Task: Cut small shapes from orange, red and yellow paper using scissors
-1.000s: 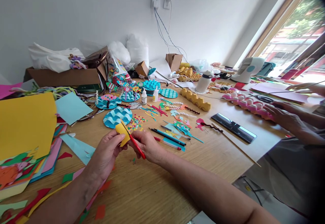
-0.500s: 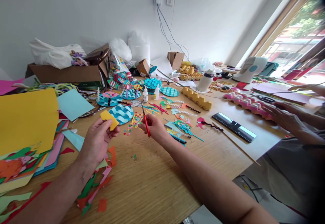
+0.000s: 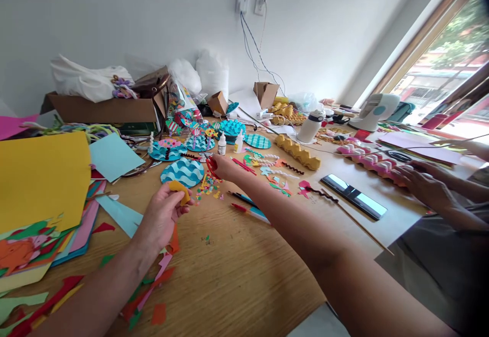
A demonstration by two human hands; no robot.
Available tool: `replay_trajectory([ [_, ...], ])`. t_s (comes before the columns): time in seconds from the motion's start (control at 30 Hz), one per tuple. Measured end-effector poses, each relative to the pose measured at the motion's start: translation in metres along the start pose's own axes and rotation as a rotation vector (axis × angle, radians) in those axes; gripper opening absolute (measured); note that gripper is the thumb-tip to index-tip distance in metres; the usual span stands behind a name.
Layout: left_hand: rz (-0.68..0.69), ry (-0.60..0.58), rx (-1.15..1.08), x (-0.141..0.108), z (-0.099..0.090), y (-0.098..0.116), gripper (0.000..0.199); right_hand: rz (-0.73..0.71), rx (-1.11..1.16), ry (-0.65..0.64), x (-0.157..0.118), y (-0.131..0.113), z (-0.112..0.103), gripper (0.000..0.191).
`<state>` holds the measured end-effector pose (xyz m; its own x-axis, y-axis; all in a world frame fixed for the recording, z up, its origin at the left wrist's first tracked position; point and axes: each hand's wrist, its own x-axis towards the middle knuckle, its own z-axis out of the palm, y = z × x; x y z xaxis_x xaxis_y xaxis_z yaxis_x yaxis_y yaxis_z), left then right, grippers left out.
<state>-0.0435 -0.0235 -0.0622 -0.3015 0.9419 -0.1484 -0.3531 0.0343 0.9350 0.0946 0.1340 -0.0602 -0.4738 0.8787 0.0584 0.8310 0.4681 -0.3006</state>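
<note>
My left hand [image 3: 164, 212] pinches a small piece of yellow paper [image 3: 179, 190] above the wooden table. Farther forward, my right hand [image 3: 220, 168] is closed around red-handled scissors [image 3: 211, 166]; the blades are hard to make out. Just left of the scissors lies a round blue disc with pale wavy strips [image 3: 182, 173]. Small coloured paper bits [image 3: 208, 187] are scattered below my right hand. Two small glue bottles [image 3: 222, 144] stand beyond it. Under my right forearm are pens [image 3: 248, 209], partly covered.
Yellow paper [image 3: 42, 181] and coloured scraps [image 3: 158, 314] lie at the left. A black phone-like device [image 3: 354, 196] and a thin stick [image 3: 364, 230] are to the right. Another person's hands [image 3: 430, 187] touch a pink egg-carton strip [image 3: 372, 161]. A white bottle [image 3: 310, 125] stands farther back.
My right hand has reached forward with the scissors, toward the discs and bottles. My left hand has shifted slightly right and down with the yellow paper. The view has turned slightly.
</note>
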Motion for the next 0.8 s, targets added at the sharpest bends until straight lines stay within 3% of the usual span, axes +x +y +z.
replay_trajectory([
  [0.17,-0.028,-0.032,0.003,0.001,0.001,-0.006,0.02,-0.039,-0.007,-0.016,0.018,-0.004,0.017,0.024],
  [0.53,-0.047,-0.046,-0.008,0.001,0.0,-0.009,0.019,-0.069,0.045,-0.033,0.021,-0.003,0.029,0.025],
  [0.67,-0.047,-0.027,-0.014,0.002,0.0,-0.008,0.021,-0.024,0.073,-0.021,0.021,-0.001,0.022,0.019],
  [0.8,-0.051,-0.021,-0.005,0.001,-0.001,-0.006,0.021,0.045,0.109,0.003,0.019,0.016,-0.001,0.022],
])
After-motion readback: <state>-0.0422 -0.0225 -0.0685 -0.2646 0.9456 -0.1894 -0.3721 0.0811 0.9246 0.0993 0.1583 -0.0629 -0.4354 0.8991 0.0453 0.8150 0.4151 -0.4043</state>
